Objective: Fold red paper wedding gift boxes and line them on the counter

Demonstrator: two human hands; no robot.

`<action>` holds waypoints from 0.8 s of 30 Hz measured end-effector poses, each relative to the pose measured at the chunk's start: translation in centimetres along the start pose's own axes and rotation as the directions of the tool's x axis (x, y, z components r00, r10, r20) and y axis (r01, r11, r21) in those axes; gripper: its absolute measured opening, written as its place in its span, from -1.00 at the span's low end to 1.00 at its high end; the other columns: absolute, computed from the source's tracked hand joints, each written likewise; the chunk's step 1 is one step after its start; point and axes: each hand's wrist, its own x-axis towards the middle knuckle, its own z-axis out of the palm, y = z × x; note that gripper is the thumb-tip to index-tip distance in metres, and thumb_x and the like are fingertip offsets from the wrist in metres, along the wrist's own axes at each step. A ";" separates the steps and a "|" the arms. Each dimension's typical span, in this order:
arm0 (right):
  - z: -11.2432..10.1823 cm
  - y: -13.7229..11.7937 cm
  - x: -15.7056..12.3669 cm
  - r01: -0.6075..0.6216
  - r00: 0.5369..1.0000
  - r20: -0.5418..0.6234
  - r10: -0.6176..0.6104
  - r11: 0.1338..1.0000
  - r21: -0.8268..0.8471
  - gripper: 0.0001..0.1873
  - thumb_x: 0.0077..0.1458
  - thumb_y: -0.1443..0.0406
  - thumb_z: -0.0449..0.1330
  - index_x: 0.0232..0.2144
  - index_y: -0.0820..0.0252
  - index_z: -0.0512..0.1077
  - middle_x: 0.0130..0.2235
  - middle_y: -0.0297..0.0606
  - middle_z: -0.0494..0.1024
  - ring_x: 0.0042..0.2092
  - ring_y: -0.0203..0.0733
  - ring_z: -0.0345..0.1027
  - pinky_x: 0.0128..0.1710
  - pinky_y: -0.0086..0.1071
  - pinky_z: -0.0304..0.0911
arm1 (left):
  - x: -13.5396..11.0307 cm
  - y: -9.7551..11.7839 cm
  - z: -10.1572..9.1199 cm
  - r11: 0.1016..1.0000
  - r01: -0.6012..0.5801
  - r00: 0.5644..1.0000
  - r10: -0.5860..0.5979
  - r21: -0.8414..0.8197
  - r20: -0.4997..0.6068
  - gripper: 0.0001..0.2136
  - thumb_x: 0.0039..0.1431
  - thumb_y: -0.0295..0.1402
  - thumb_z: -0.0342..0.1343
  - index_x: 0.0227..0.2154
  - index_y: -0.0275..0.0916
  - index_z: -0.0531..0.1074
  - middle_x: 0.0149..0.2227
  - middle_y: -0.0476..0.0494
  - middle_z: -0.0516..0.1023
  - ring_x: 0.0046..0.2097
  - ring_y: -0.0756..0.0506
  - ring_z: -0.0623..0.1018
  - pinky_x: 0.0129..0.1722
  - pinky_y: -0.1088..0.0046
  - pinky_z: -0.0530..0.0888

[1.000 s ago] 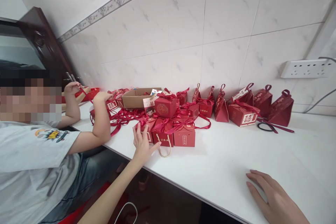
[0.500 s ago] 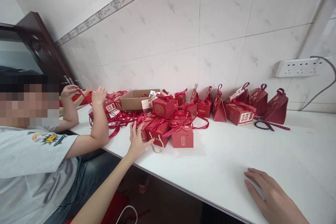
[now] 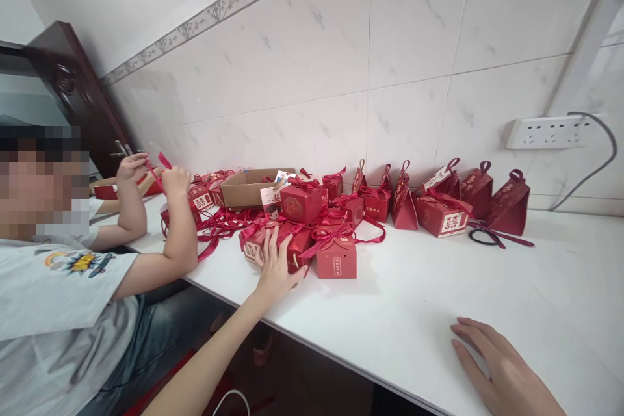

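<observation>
My left hand (image 3: 275, 268) reaches across the white table's (image 3: 414, 312) front edge and lies with fingers spread against a small red gift box (image 3: 297, 248), hiding its rope handle. A matching ribbon-tied box (image 3: 336, 259) stands just to its right, and another red box (image 3: 251, 248) just to its left. More red boxes with bows are piled behind them. My right hand (image 3: 502, 369) rests flat and open on bare table at the lower right, holding nothing.
Another person in a grey T-shirt (image 3: 58, 312) sits at the left, both hands pulling a red ribbon (image 3: 156, 172). An open cardboard box (image 3: 248, 190), loose ribbons, pyramid-shaped red boxes (image 3: 509, 205) and a black loop (image 3: 482, 237) line the tiled wall. A power strip (image 3: 546, 132) hangs on the wall.
My left hand slid forward and to the right onto the red box, covering its rope handle. The other person's hands rose with the ribbon. My right hand stayed put.
</observation>
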 end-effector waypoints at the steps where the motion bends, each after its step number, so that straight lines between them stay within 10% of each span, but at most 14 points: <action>1: -0.1 -0.4 0.0 -0.014 1.000 -0.015 0.014 1.000 0.002 -0.62 0.20 0.07 -0.04 -0.21 0.12 0.47 -0.08 -0.13 0.53 -0.08 -0.05 0.48 -0.25 -0.28 0.50 | 0.1 0.0 0.0 1.000 0.016 1.000 -0.016 0.001 0.008 -0.39 0.00 -0.23 0.18 0.13 -0.28 0.19 0.28 -0.49 0.02 0.31 -0.43 -0.02 0.15 -0.20 0.00; 24: 0.1 0.1 0.1 -0.001 1.000 0.002 0.001 1.000 0.025 -0.64 0.19 0.07 0.00 -0.22 0.12 0.49 -0.07 -0.14 0.53 -0.08 -0.04 0.47 -0.26 -0.28 0.50 | -0.4 -3.3 -0.8 0.995 0.100 0.993 -0.100 0.002 -0.059 -0.43 -0.06 -0.28 0.15 0.06 -0.31 0.22 0.16 -0.44 0.17 0.22 -0.42 0.15 0.14 -0.11 0.16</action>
